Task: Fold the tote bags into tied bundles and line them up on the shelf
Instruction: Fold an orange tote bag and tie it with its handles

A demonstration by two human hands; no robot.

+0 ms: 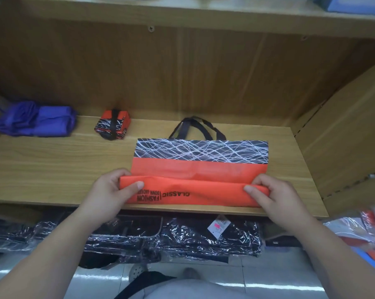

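An orange tote bag (199,169) with a black band of white scribbled lines and black handles lies flat on the wooden shelf (52,169). Its bottom part is folded up toward the band, with printed lettering showing. My left hand (111,188) pinches the left end of that fold, thumb on top. At the right end, my right hand (272,190) pinches the fold the same way. A tied orange and black bundle (112,124) stands at the back of the shelf. A purple folded bag (35,118) lies at the back left.
The shelf's wooden back panel and right side wall (344,137) close in the space. Below the shelf's front edge lie dark plastic-wrapped goods (171,236). More wrapped red and blue items (365,229) sit at the lower right. Another shelf board runs overhead.
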